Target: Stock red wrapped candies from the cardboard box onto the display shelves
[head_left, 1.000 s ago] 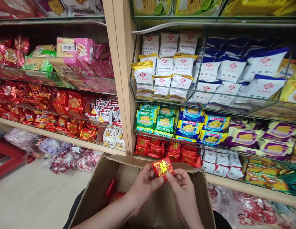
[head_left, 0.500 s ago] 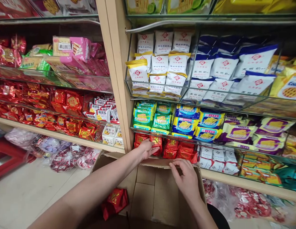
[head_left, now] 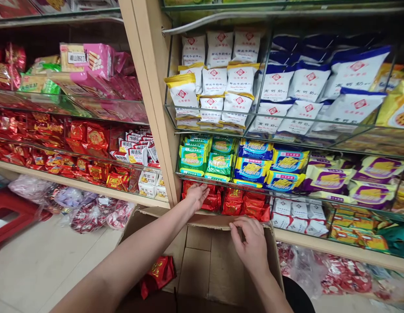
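My left hand (head_left: 197, 197) reaches over the box into the lowest shelf compartment, its fingers stretched out against red shiny snack packets (head_left: 212, 201). No packet is visibly gripped in it. My right hand (head_left: 250, 241) holds the far top edge of an open cardboard box (head_left: 197, 265), fingers bent over the rim and thumb on the near side. Inside the box, at the left, lies one red packet (head_left: 159, 274). My left forearm hides part of the box's left side.
Glass-fronted shelves hold green packets (head_left: 193, 157), blue packets (head_left: 252, 169) and white packets (head_left: 214, 82). A wooden upright (head_left: 153, 100) divides the shelving at left. Bagged goods (head_left: 91, 213) lie on the floor beneath, near a red stool (head_left: 18, 217). More bags (head_left: 342, 269) lie at lower right.
My left hand has shifted slightly left and up among the red packets; the front packet by its fingers now sits lower. My right hand stays at the box rim. The view has moved slightly.
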A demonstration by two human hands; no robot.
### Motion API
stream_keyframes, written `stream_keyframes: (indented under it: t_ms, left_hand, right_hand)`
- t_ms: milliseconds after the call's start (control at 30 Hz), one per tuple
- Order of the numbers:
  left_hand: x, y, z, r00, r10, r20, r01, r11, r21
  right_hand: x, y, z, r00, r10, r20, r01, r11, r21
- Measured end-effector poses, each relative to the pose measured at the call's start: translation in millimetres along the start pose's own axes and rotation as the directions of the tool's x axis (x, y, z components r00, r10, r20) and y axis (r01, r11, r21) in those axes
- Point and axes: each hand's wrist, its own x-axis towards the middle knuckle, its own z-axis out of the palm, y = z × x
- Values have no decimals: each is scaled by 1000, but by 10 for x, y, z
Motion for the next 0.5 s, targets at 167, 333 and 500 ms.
stream_keyframes:
  t_ms: [167,333,500]
  left_hand:
    - [43,-35,155,995,7,-102,-27,981,-194]
    - [-57,-19,260,991,-25,-132,-26,929,-369]
    - [-132,0,325,992,-1,-124,-59,873,-484]
  right_hand:
    - [-17,-2,11,1000,2,-6,-2,1000,-23]
    - [-25,-9,16,1000,-4,-8,4,999,-40]
    - [-27,-21,17,1000,-8,-9,7,999,-54]
